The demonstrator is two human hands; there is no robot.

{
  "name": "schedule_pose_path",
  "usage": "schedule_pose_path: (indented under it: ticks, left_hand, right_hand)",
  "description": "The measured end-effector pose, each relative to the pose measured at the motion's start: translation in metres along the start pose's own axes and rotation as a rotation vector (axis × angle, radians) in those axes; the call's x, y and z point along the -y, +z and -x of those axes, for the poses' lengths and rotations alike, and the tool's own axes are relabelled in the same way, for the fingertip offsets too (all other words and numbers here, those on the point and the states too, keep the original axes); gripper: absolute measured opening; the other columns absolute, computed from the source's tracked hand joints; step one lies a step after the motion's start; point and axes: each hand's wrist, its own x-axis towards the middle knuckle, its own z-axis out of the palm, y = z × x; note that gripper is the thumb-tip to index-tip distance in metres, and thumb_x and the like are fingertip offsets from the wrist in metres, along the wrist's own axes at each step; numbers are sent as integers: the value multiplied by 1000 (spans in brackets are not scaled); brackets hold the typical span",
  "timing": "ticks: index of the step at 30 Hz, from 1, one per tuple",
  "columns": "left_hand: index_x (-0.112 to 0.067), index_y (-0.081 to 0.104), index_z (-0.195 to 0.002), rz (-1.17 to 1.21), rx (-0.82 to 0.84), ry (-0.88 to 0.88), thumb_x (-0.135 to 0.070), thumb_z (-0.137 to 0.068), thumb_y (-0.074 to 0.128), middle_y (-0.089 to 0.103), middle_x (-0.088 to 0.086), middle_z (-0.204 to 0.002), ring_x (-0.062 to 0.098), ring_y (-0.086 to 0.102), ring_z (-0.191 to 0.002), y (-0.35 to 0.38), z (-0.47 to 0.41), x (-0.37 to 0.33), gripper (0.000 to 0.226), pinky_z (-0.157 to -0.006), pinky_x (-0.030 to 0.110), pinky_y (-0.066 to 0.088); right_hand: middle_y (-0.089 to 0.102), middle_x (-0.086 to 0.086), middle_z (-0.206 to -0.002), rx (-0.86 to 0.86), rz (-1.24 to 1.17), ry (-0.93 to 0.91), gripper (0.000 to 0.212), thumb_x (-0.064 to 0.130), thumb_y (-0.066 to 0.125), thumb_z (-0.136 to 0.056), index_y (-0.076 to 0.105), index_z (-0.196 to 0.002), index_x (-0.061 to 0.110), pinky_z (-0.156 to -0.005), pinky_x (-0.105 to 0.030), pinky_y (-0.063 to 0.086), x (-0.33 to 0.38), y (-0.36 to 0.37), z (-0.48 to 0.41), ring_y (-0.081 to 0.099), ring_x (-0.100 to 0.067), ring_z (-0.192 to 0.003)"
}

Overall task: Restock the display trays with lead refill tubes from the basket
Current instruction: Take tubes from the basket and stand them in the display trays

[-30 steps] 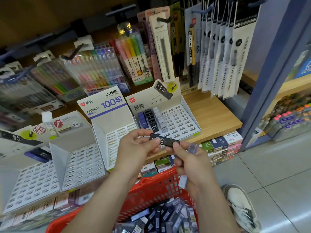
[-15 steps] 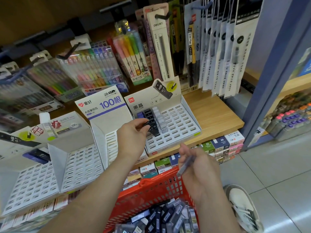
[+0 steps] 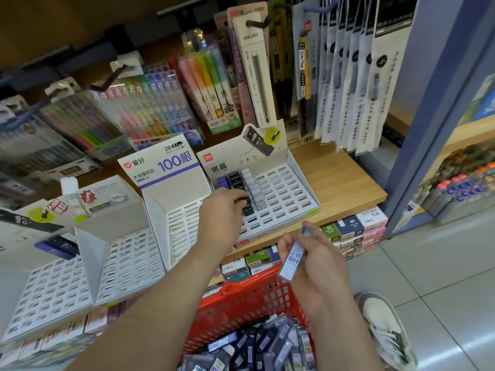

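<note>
Nearest, the red basket (image 3: 241, 298) holds a heap of loose tubes (image 3: 254, 346). Above it the right hand (image 3: 318, 266) has its grip closed round a pale tube (image 3: 293, 257). Farther off, the left hand (image 3: 222, 207) pinches a black tube (image 3: 247, 208) standing in the white tray (image 3: 289, 199) on the shelf (image 3: 342, 180).

Left hand (image 3: 223, 207): forearm extended forward, fingertips pinch black lead tube (image 3: 247, 208).
Right hand (image 3: 314, 266): nearer the body, fingers curled round pale lead tube (image 3: 293, 257).

The basket (image 3: 241, 303) runs off the bottom edge; leftmost pen packs (image 3: 40, 145) blur.
</note>
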Motion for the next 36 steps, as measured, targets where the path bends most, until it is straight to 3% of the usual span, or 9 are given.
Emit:
schedule_pose_path:
  ticks: [3, 6, 8, 11, 14, 21, 26, 31, 36]
  left_hand:
    - [-18, 69, -101, 98, -23, -91, -15, -86, 67, 65, -2, -92, 14, 60, -84, -3, 1, -3, 15, -73, 17, 41]
    - [-22, 70, -87, 171, -36, -120, -20, -88, 66, 64, -8, -88, 4, 57, -76, -13, 13, -6, 5, -68, 6, 37]
    - [-23, 71, -87, 388, 88, -251, -26, -93, 59, 69, -6, -85, 10, 63, -72, -26, 27, -9, 14, -70, 17, 48]
    - [-15, 70, -97, 825, 333, -530, -35, -98, 47, 72, 13, -87, 24, 66, -66, -57, 50, -15, 30, -63, 30, 57]
    - [-8, 69, -93, 1004, 301, -603, -33, -96, 50, 71, 17, -82, 23, 65, -65, -89, 57, -9, 32, -60, 26, 57]
    - [-6, 68, -87, 819, 217, -450, -11, -89, 62, 69, 6, -67, 10, 63, -58, -161, 53, 33, 8, -58, 18, 55]
    - [-3, 68, -87, 692, 188, -446, -1, -79, 71, 69, 11, -64, 14, 65, -54, -215, 71, 87, 9, -56, 21, 57]
    - [-9, 70, -80, 408, 13, -366, 0, -81, 70, 69, 8, -62, 13, 65, -55, -272, 87, 158, 9, -60, 24, 58]
    - [-14, 73, -77, 29, -189, -296, -8, -79, 74, 70, 5, -69, 24, 68, -69, -295, 92, 233, 7, -77, 37, 57]
  right_hand:
    - [61, -17, -121, -6, 26, -21, 32, -6, 50, -97, 63, -120, 10, -83, -36, 57, 0, 3, 0, 69, -25, -96]
    - [69, -18, -112, -8, 21, -57, 27, -7, 59, -91, 64, -112, 9, -89, -41, 55, -3, 6, 2, 70, -30, -102]
    - [73, -15, -103, -11, 45, -70, 21, -3, 65, -87, 63, -104, 10, -89, -40, 55, -4, 7, 4, 71, -29, -99]
    - [74, -16, -99, 24, 58, -76, 19, -2, 67, -86, 62, -102, 7, -78, -32, 59, -7, 12, 9, 74, -24, -86]
    - [76, -16, -89, 82, 148, -102, 19, 0, 68, -86, 61, -101, 7, -67, -26, 61, -15, 24, 17, 74, -22, -76]
    - [74, -10, -70, 351, 884, -296, 25, 18, 74, -87, 50, -84, 10, -47, -22, 47, -58, 65, 53, 66, -15, -54]
    - [73, -3, -69, 554, 1414, -426, 25, 33, 66, -92, 50, -81, 17, -66, -39, 56, -104, 89, 76, 66, -13, -59]
    - [68, 11, -94, 645, 1805, -639, 7, 28, 52, -99, 58, -102, 29, -76, -34, 54, -145, 100, 75, 64, -7, -79]
    - [53, 6, -139, 765, 1995, -759, 40, 22, 48, -99, 49, -139, 27, -104, -27, 38, -194, 116, 64, 47, -13, -126]
